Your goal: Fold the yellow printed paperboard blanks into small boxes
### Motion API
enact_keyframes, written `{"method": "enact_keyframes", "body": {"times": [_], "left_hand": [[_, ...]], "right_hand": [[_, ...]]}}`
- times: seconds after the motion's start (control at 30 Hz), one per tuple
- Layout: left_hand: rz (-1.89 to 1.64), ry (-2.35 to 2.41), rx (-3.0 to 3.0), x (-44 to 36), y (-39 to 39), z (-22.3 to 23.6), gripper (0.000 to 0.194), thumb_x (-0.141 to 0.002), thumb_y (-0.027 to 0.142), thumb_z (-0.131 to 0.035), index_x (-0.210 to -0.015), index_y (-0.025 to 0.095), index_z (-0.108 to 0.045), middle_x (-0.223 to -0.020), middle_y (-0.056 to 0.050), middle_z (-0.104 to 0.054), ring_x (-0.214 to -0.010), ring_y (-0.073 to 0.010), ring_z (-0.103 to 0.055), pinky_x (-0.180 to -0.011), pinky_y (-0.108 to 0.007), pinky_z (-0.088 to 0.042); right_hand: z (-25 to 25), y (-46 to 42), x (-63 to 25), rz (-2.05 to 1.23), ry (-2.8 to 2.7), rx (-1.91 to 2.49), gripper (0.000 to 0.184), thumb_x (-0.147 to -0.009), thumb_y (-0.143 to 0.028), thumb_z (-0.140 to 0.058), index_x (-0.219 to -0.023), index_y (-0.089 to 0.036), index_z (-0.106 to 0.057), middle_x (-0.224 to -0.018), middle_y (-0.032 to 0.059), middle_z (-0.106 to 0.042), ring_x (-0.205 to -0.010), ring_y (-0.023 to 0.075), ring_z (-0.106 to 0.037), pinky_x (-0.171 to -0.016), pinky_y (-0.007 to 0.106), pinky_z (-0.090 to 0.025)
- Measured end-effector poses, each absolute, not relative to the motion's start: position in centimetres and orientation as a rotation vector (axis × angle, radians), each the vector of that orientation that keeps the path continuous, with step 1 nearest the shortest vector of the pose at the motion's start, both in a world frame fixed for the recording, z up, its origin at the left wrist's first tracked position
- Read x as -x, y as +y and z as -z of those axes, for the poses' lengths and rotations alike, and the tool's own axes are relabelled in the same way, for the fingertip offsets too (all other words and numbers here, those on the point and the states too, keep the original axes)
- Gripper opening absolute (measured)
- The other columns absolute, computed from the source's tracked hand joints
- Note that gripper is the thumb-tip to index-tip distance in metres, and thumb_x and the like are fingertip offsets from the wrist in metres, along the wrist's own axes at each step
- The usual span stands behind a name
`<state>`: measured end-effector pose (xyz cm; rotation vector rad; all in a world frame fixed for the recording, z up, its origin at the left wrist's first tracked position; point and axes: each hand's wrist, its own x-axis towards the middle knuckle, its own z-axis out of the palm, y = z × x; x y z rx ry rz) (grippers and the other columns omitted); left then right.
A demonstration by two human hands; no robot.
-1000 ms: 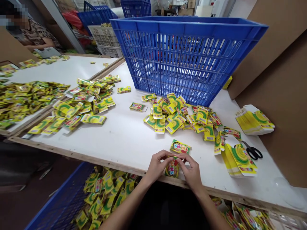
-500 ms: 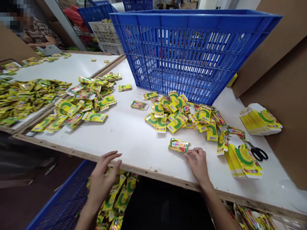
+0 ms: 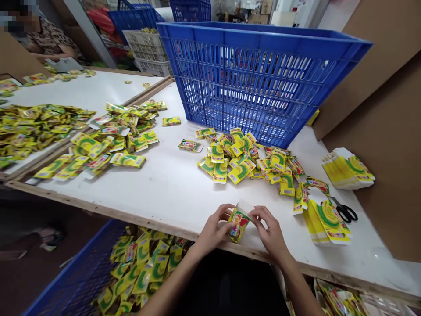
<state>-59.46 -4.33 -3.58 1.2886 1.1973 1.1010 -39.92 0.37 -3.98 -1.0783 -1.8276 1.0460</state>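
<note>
Near the table's front edge, a small yellow-green cardboard box (image 3: 238, 224) with a fruit print is held tilted, its white end flap standing up at the top. My left hand (image 3: 215, 230) grips its left side between thumb and fingers. At the upper right corner, by the flap, the bent fingers of my right hand (image 3: 267, 226) pinch the box. Beyond my hands lies a loose heap of similar small boxes (image 3: 241, 169). Flat unfolded cartons (image 3: 329, 219) are stacked to the right, beside black-handled scissors (image 3: 347, 213).
A large blue crate (image 3: 263, 79) stands behind the heap. More boxes (image 3: 125, 125) and many packets (image 3: 42, 127) lie left, around a wooden strip. Below the table edge, another blue crate (image 3: 75, 259) holds yellow boxes. A person (image 3: 55, 41) sits at the far left.
My left hand has moved right and taken hold of the box. The box has come nearer to me and turned upright, its white flap now showing. My right hand stays at it.
</note>
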Motion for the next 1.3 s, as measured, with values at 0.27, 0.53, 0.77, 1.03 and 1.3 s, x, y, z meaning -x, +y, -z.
{"method": "enact_keyframes", "body": {"times": [0.27,0.53,0.77,1.03,1.3], "left_hand": [[-1.024,1.256,-1.239,60.1,-4.8,3.6,0.032,-0.084,0.021,-0.059,-0.116,0.022,-0.055,-0.105,-0.006,-0.061,-0.094,-0.019,-0.059,-0.08,-0.031,-0.055],[-1.278,1.158,-1.063,60.0,-3.3,3.4,0.037,-0.08,0.025,-0.068,-0.114,0.022,-0.054,-0.105,-0.006,-0.062,-0.094,-0.0192,-0.063,-0.084,-0.033,-0.053],[-1.216,1.283,-1.268,60.0,-3.1,3.2,0.013,-0.083,0.025,-0.064,-0.09,0.015,-0.066,-0.093,-0.007,-0.063,-0.089,-0.0191,-0.062,-0.081,-0.03,-0.049],[-1.232,1.407,-1.256,59.3,-2.8,2.6,0.013,-0.081,0.026,-0.064,-0.089,0.016,-0.066,-0.087,-0.005,-0.066,-0.08,-0.0167,-0.059,-0.076,-0.028,-0.048],[-1.214,1.326,-1.16,59.7,-2.9,3.3,0.019,-0.081,0.033,-0.065,-0.087,0.015,-0.07,-0.084,-0.005,-0.068,-0.079,-0.018,-0.062,-0.073,-0.028,-0.05]], "right_hand": [[5.2,-1.4,41.6,-1.296,-1.625,1.133,0.023,-0.087,-0.033,-0.06,-0.105,-0.02,-0.062,-0.093,0.0046,-0.069,-0.086,0.0198,-0.064,-0.079,0.031,-0.05],[5.3,-0.4,43.5,-1.235,-1.478,1.15,0.026,-0.087,-0.033,-0.06,-0.11,-0.021,-0.062,-0.096,0.0058,-0.069,-0.088,0.0197,-0.065,-0.079,0.032,-0.052],[5.1,-0.6,43.5,-1.187,-1.582,1.078,0.015,-0.086,-0.033,-0.062,-0.09,-0.021,-0.07,-0.097,0.0065,-0.07,-0.095,0.0214,-0.064,-0.079,0.031,-0.051],[4.1,-0.4,43.9,-1.06,-1.62,1.207,0.019,-0.084,-0.035,-0.063,-0.092,-0.019,-0.069,-0.084,0.004,-0.07,-0.074,0.0172,-0.06,-0.069,0.028,-0.05],[4.5,-0.6,43.9,-1.137,-1.578,1.154,0.018,-0.087,-0.035,-0.059,-0.085,-0.02,-0.068,-0.084,0.0043,-0.069,-0.08,0.0191,-0.062,-0.072,0.03,-0.049]]}}
